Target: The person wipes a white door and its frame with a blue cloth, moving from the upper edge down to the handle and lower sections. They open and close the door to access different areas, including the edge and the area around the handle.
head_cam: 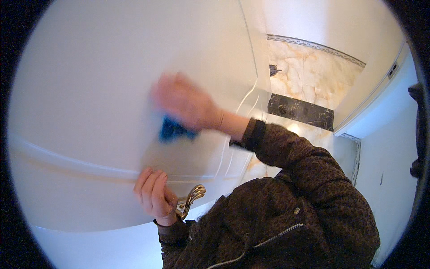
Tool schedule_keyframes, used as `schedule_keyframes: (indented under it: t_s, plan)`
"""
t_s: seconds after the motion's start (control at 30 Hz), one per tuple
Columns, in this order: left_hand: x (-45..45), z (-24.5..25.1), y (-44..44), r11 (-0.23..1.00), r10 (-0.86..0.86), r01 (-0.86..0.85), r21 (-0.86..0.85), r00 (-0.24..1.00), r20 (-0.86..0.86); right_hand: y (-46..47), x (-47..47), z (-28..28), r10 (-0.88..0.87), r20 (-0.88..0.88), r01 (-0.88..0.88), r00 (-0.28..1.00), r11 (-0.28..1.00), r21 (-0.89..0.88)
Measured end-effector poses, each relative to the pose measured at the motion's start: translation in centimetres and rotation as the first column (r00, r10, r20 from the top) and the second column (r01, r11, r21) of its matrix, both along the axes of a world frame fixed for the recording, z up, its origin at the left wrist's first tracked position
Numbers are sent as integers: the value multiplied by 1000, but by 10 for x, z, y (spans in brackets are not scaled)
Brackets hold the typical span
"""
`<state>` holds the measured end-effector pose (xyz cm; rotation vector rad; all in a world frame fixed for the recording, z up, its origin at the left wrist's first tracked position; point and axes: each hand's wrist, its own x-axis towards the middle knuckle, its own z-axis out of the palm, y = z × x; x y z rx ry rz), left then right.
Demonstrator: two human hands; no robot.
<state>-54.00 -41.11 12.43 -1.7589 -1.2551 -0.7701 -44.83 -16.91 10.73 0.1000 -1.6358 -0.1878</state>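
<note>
A white door (100, 84) with moulded grooves fills the left and middle of the view. My right hand (184, 101), blurred, presses a blue cloth (173, 129) to the door's face; much of the cloth is hidden under the palm. Lower down, my left hand (156, 195) holds nothing visible, its fingers loosely bent and their tips at the door near a raised moulding. Just right of that hand is a curved brass-coloured door handle (193, 196).
Marble-patterned floor tiles (302, 67) lie at the upper right, crossed by a black stone threshold strip (300, 111). A door frame with a metal strike plate (392, 70) stands at the right. A small dark object (274, 70) lies on the tiles.
</note>
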Motion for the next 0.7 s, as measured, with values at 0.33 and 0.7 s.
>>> schedule_keyframes:
  t_s: [0.33, 0.7]
  plan:
    - [4, 6, 11, 997, 68, -71, -26, 993, -95, 156, 104, 19, -523, 233, 502, 820, 461, -732]
    - [-4, -3, 5, 992, 123, -126, -14, 982, -145, 145, 146, -16, -369, 453, 564, 811, 698, -441]
